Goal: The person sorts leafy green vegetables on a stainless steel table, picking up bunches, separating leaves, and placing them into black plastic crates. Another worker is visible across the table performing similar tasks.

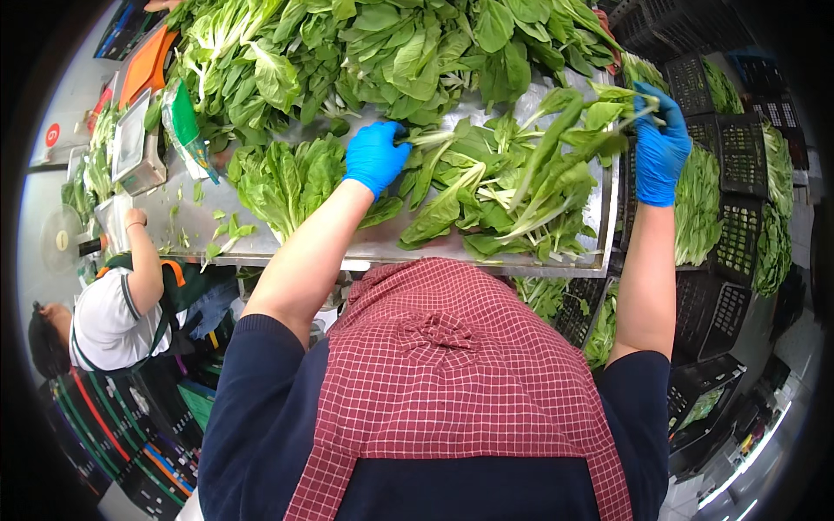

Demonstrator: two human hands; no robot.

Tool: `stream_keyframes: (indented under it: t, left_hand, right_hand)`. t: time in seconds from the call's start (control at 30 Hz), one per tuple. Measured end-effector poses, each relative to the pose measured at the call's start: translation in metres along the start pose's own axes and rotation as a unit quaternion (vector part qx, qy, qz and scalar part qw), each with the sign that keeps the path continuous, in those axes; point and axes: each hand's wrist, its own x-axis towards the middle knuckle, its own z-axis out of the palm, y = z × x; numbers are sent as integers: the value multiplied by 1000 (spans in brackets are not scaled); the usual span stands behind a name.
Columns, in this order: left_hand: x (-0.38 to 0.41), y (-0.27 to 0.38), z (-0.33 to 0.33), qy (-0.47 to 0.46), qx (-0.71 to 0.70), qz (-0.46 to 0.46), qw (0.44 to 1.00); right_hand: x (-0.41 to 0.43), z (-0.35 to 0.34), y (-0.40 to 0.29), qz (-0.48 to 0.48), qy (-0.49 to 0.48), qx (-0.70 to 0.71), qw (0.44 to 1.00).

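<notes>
My left hand (378,158), in a blue glove, has its fingertips closed around the pale stem of a leafy green (433,138) over the metal table (384,249). Off the table's right edge, my right hand (661,146), also gloved, grips a leafy green stalk (609,120) by its stem end. Between the two hands lies a loose heap of leafy greens (495,189) with white stems pointing various ways. A neater bunch of greens (290,182) rests left of my left hand, partly behind my forearm.
A large pile of greens (404,58) covers the table's far side. Black plastic crates (743,156) with greens stand at right. At left are a clear plastic container (138,146), a green-and-white packet (186,127), an orange object (146,65) and a co-worker (120,312).
</notes>
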Motion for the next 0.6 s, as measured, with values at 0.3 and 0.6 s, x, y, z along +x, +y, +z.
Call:
stream_keyframes:
  t: [0.3, 0.6]
  left_hand:
    - [-12, 31, -29, 47, -303, -28, 951]
    - [-23, 91, -45, -61, -463, -34, 884]
  right_hand:
    - [-25, -13, -36, -42, 83, -32, 995]
    - [-62, -54, -35, 109, 132, 113, 979]
